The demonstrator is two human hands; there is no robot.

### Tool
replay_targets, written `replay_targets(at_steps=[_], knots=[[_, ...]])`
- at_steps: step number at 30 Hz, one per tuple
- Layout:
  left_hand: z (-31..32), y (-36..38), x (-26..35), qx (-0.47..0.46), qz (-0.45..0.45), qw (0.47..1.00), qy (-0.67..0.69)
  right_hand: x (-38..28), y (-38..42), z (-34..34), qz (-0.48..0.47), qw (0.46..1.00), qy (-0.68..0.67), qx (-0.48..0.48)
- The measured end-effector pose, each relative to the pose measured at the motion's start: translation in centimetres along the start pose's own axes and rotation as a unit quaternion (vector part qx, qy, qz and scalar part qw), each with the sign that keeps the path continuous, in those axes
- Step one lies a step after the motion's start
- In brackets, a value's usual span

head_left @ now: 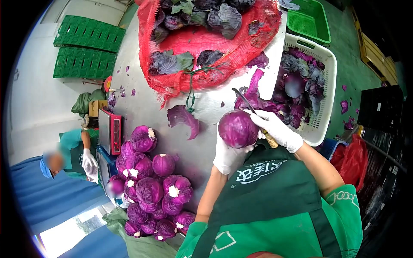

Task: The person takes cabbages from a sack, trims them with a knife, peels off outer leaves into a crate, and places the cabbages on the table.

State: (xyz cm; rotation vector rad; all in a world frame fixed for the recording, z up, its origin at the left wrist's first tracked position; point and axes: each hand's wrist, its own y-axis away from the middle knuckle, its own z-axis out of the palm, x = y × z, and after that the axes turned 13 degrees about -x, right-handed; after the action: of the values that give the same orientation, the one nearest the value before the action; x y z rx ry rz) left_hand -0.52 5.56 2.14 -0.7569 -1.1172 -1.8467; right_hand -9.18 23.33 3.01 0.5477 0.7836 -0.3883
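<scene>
My gloved left hand (229, 155) cups a peeled red cabbage (238, 129) from below and the left side, over the metal table near my apron. In my gloved right hand (277, 130) is a knife (244, 99) with a dark, curved blade and a wooden handle. The blade points up and away behind the cabbage, and the fingers of this hand rest against the cabbage's right side. Loose purple leaves (251, 96) lie just beyond the cabbage. Another torn leaf (184, 121) lies flat to the left.
A pile of trimmed red cabbages (149, 190) covers the table's left side, by a red scale (115, 132). Ahead lies a red mesh bag (189, 41) of untrimmed cabbages. A white crate (330, 86) of leaves stands right. A co-worker's gloved hand (90, 165) is at far left.
</scene>
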Motion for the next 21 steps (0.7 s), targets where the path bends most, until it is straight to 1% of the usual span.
replay_targets(at_steps=[1, 2, 4, 6, 7, 8, 9, 10, 11, 12, 14, 15, 16, 18, 19, 20, 21], knots=[[1.2, 0.3, 2.1, 0.027, -0.014, 0.999, -0.026, -0.1, -0.2, 0.2, 0.008, 0.999, -0.006, 0.034], [0.2, 0.0, 1.7, 0.042, -0.009, 0.999, 0.019, -0.1, -0.3, 0.3, 0.016, 0.998, -0.013, 0.067], [-0.6, -0.8, 2.5, 0.072, 0.005, 0.992, 0.108, -0.1, -0.2, 0.7, 0.025, 0.997, -0.010, 0.073], [0.6, 0.3, 3.5, 0.043, 0.145, 0.985, 0.087, 0.8, -0.4, 1.1, 0.033, 0.996, -0.025, 0.081], [0.4, 0.2, 2.8, 0.080, 0.146, 0.985, -0.042, 1.3, -0.9, 1.0, 0.021, 0.996, -0.044, 0.079], [-0.1, 0.2, 2.3, 0.084, 0.147, 0.985, -0.041, 1.3, -0.9, 1.2, 0.023, 0.996, -0.043, 0.076], [-0.4, 0.1, 2.6, 0.058, 0.107, 0.985, 0.120, 0.9, -1.2, 1.5, 0.021, 0.996, -0.024, 0.085], [-0.6, 0.1, 3.1, 0.030, 0.064, 0.959, 0.276, 0.5, -1.4, 1.9, 0.019, 0.995, -0.006, 0.093], [-0.5, 0.4, 3.5, 0.026, 0.035, 0.905, 0.423, -0.1, -1.4, 2.4, 0.016, 0.995, 0.018, 0.099], [-0.5, 0.7, 4.0, 0.072, 0.012, 0.885, 0.460, -0.2, -1.7, 2.8, 0.015, 0.996, 0.022, 0.089], [-0.9, 0.9, 3.3, 0.069, 0.047, 0.854, 0.514, -0.2, -2.1, 3.6, -0.026, 0.989, 0.089, 0.115], [-1.1, 1.1, 3.1, 0.072, 0.057, 0.852, 0.515, -0.2, -2.3, 3.8, -0.014, 0.983, 0.132, 0.126], [-1.2, 1.3, 2.8, 0.063, 0.064, 0.849, 0.521, -0.1, -2.7, 4.1, -0.012, 0.984, 0.136, 0.117], [-1.2, 1.8, 2.6, 0.059, 0.081, 0.841, 0.532, 0.1, -3.2, 4.6, -0.064, 0.947, 0.279, 0.146], [-1.1, 2.0, 2.8, 0.059, 0.086, 0.847, 0.521, -0.4, -3.3, 5.0, -0.029, 0.951, 0.275, 0.135], [-1.1, 2.3, 3.0, 0.060, 0.092, 0.853, 0.510, -0.3, -3.5, 5.3, -0.029, 0.951, 0.282, 0.121], [-1.2, 2.6, 3.1, 0.050, 0.108, 0.839, 0.531, -0.1, -3.8, 5.6, -0.069, 0.938, 0.318, 0.120]])
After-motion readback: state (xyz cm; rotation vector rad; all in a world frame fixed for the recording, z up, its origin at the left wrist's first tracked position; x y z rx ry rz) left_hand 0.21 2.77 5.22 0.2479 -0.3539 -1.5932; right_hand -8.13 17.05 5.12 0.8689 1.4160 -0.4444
